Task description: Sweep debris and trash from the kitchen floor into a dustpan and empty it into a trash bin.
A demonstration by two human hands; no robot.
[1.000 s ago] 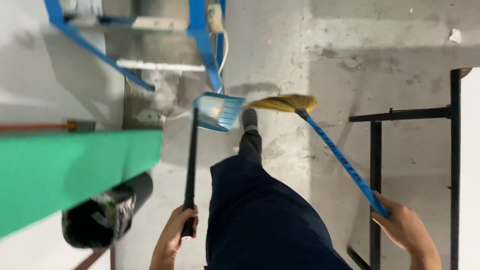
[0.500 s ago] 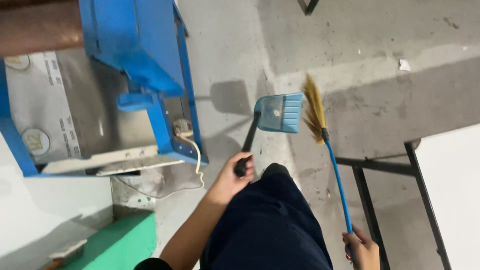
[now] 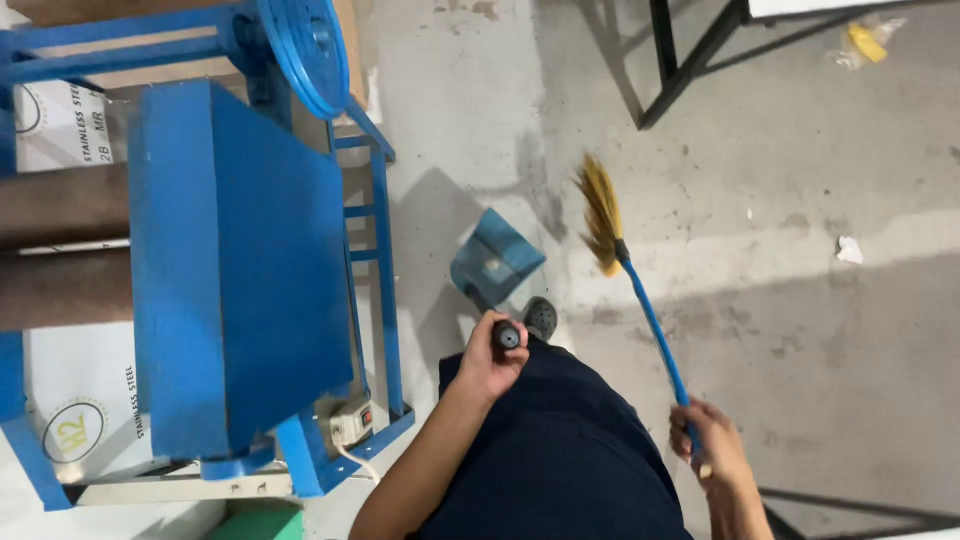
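Note:
My left hand (image 3: 487, 362) grips the black handle of a blue dustpan (image 3: 496, 258), whose pan hangs low over the grey concrete floor just ahead of my shoe (image 3: 541, 317). My right hand (image 3: 708, 452) is closed around the blue stick of a broom (image 3: 640, 295). Its yellow bristles (image 3: 601, 213) point away from me, to the right of the dustpan and apart from it. My dark trousers fill the bottom middle of the view.
A blue metal machine (image 3: 235, 270) with a round wheel (image 3: 302, 48) stands close on the left, a switch box (image 3: 351, 423) at its base. A black metal frame (image 3: 690, 62) stands ahead. Scraps of litter, white (image 3: 849, 249) and yellow (image 3: 866, 42), lie on the floor at right.
The view has swung left and down, bringing the blue machine closer. The dustpan has lowered and tilted toward the floor; the broom head now sits farther from the pan. Both hands keep their grips.

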